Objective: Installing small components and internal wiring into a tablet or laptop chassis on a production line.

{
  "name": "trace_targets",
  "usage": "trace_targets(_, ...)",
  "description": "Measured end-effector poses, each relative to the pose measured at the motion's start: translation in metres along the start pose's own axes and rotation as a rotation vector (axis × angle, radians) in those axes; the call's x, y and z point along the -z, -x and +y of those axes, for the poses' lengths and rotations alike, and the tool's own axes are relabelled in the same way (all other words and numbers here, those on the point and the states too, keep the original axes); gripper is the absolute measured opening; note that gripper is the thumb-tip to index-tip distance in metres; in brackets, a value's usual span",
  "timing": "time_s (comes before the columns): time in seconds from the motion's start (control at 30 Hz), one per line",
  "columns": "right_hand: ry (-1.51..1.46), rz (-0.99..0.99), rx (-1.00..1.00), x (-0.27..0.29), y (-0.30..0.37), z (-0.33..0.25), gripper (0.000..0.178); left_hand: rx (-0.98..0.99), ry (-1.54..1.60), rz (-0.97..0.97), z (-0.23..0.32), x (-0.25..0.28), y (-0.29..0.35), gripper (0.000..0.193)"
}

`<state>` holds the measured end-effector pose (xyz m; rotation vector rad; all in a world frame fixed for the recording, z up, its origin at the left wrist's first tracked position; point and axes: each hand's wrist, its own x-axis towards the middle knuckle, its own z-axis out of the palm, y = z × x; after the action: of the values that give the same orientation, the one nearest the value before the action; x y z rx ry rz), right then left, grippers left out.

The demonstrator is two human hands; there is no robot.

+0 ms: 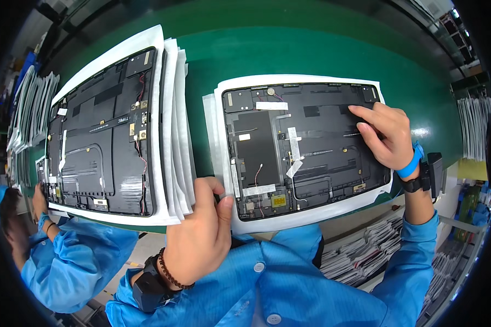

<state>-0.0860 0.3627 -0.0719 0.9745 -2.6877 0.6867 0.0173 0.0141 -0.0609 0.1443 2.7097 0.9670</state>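
Note:
A black tablet back housing (333, 141) lies on white foam sheets in front of me. Inside it are a dark panel, thin cables, white tape strips and a yellow square part (278, 201). My right hand (386, 133) is over its upper right; the index fingertip is at a small black patch, the thumb apart below, and nothing shows between them. At the lower left corner of the sheets is my left hand (199, 231), thumb beside the sheet edge and index finger bent above it, with a gap between. Its other fingers are partly hidden.
Left of it stands a stack of similar housings (112, 147) with white foam sheets (175, 136) between. The green tabletop (311, 54) extends behind. A co-worker's blue sleeve (71, 267) is at lower left. Sheet stacks stand at far left (33, 109) and far right (474, 131).

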Motion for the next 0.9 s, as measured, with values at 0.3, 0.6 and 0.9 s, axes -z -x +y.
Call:
trace_targets(0.3, 0.002, 0.035, 0.026, -0.005, 0.001, 0.003, 0.024, 0.105, -0.034, -0.001, 0.009, 0.0, -0.009, 0.018)
trace_targets(0.6, -0.032, 0.053, -0.021, -0.004, 0.001, 0.003, 0.02, 0.053, 0.059, -0.032, 0.009, 0.001, -0.009, 0.006)
trace_targets(0.9, -0.091, 0.09, -0.058, -0.004, 0.005, 0.004, 0.021, 0.0, 0.068, -0.01, 0.007, -0.001, -0.006, 0.023)
